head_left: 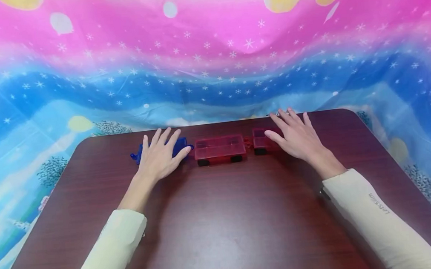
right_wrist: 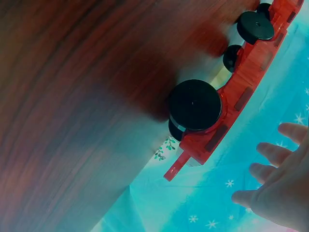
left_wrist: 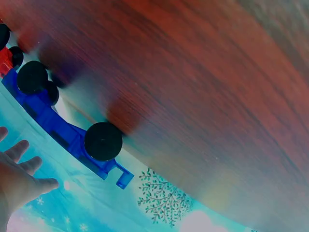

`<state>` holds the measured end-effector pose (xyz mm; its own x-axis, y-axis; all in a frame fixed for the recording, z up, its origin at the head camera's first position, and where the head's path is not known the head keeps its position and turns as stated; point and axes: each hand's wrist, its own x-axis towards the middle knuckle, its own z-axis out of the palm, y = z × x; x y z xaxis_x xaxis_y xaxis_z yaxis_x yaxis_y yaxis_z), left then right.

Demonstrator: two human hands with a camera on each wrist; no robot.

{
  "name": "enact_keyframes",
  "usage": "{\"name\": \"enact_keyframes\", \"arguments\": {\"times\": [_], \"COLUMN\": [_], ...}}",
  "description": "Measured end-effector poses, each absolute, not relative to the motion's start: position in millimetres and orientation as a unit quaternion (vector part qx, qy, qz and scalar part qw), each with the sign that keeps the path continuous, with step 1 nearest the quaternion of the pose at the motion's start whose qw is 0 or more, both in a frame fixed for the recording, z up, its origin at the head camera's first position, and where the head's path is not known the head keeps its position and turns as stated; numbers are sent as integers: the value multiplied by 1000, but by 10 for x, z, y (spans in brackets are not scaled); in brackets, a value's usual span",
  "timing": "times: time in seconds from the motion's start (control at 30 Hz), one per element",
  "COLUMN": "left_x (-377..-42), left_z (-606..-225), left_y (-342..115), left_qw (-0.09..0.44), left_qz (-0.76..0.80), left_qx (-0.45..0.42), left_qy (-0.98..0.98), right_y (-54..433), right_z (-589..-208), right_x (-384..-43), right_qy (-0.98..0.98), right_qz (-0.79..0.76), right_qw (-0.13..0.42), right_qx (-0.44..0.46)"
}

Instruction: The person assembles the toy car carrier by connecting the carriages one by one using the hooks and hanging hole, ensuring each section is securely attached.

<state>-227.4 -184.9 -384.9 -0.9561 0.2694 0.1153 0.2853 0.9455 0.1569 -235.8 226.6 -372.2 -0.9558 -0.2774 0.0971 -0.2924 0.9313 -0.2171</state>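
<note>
A row of translucent toy train cars with black wheels stands near the table's far edge. At the left is a blue car [head_left: 179,145], its hook end showing in the left wrist view. A red car [head_left: 219,147] sits in the middle, and another red car [head_left: 260,139] is at the right. My left hand [head_left: 159,156] is over the blue car with fingers spread. Over the right red car, my right hand [head_left: 296,136] is spread too, hiding much of it. In both wrist views the fingers appear apart from the cars.
The cars stand on a dark wooden table [head_left: 215,224] with rounded far corners. Behind and beside it hangs a pink and blue cloth [head_left: 209,66] printed with snowflakes and trees, close to the table's far edge.
</note>
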Motion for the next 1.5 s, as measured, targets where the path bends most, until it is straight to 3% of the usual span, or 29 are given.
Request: {"name": "enact_keyframes", "arguments": {"times": [0.77, 1.5], "left_x": [-2323, -2293], "left_z": [-3873, -3966], "left_y": [-1668, -1305], "left_qw": [65, 53], "left_qz": [-99, -77], "left_qx": [-169, -207], "left_qy": [-978, -974], "right_y": [2349, 2187], "right_z": [-3796, -3984], "right_x": [-2370, -2372], "right_qy": [-975, -970], "right_qz": [119, 134], "right_qw": [69, 54], "right_qx": [173, 193]}}
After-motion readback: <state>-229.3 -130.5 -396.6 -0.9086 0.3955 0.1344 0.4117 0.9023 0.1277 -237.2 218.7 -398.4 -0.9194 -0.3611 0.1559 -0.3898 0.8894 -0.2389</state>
